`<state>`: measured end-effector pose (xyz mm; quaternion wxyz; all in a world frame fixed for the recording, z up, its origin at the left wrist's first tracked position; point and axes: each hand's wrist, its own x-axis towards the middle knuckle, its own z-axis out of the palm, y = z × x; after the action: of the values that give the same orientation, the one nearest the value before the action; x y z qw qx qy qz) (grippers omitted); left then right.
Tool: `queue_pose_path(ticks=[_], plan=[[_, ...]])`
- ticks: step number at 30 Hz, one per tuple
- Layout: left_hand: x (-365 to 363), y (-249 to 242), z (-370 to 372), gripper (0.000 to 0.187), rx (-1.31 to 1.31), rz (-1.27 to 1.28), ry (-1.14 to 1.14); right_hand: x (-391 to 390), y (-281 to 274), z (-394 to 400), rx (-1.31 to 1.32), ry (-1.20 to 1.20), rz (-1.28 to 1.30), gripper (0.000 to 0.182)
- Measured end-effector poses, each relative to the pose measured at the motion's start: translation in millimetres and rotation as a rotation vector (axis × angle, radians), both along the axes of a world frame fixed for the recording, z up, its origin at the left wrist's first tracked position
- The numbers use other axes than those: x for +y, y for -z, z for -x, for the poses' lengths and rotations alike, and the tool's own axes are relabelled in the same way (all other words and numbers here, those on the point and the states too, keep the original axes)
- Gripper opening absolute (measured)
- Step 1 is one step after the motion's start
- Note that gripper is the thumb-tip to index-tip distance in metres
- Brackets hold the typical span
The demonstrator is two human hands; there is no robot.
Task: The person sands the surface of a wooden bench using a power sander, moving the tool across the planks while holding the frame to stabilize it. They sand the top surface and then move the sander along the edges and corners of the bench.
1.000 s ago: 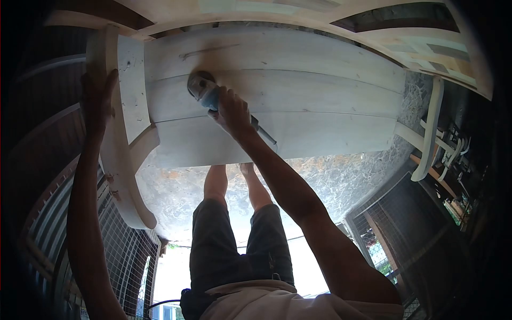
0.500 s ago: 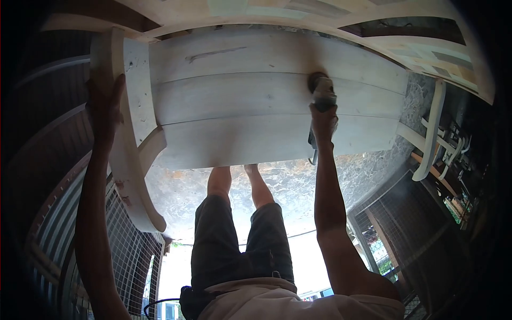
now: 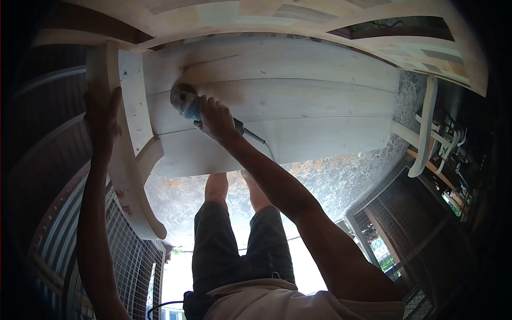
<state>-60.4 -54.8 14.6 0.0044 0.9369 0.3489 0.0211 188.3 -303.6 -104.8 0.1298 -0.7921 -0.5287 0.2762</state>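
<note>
An angle grinder (image 3: 190, 108) is gripped in my right hand (image 3: 216, 120), with its round disc against the left part of a pale plank seat (image 3: 277, 101). Its cord trails off behind my wrist toward the front edge. A dark mark runs along the top plank near the disc. My left hand (image 3: 103, 120) is wrapped round the curved wooden armrest (image 3: 128, 176) at the seat's left end, thumb on the inner side. Part of those fingers is in shadow.
Above the seat rises a slatted wooden backrest (image 3: 240, 24). Another armrest (image 3: 425, 128) stands at the right end. Wire mesh panels (image 3: 130, 250) flank both sides, and my legs stand on a mottled floor (image 3: 320, 186) in front. Curved wooden pieces (image 3: 448, 144) lie far right.
My right hand has swept the angle grinder from the right part of the seat over to the left, turning it to a slant. My left hand stays on the armrest.
</note>
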Motion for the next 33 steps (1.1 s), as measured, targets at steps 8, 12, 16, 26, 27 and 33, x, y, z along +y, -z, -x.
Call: queue_pose_path(ticks=[8, 12, 16, 26, 27, 33], plan=[[-1, 7, 8, 0.112, 0.086, -0.083, 0.037, -86, -12, -119, 0.000, 0.331, 0.106, 0.071], [-1, 0, 0, 0.086, 0.020, -0.090, 0.091, -123, -23, -182, -0.017, 0.512, 0.224, 0.074], [4, 5, 7, 0.091, 0.073, -0.113, 0.093, -144, -22, -200, -0.049, 0.731, 0.213, 0.073], [16, 7, 16, 0.105, 0.179, -0.151, 0.092, -59, -5, -86, 0.052, 0.265, 0.055, 0.069], [14, 7, 17, 0.108, 0.193, -0.139, 0.079, -56, -5, -81, 0.056, 0.224, 0.054, 0.069], [16, 6, 15, 0.110, 0.272, -0.178, 0.050, -82, -15, -140, 0.024, 0.388, 0.109, 0.067]])
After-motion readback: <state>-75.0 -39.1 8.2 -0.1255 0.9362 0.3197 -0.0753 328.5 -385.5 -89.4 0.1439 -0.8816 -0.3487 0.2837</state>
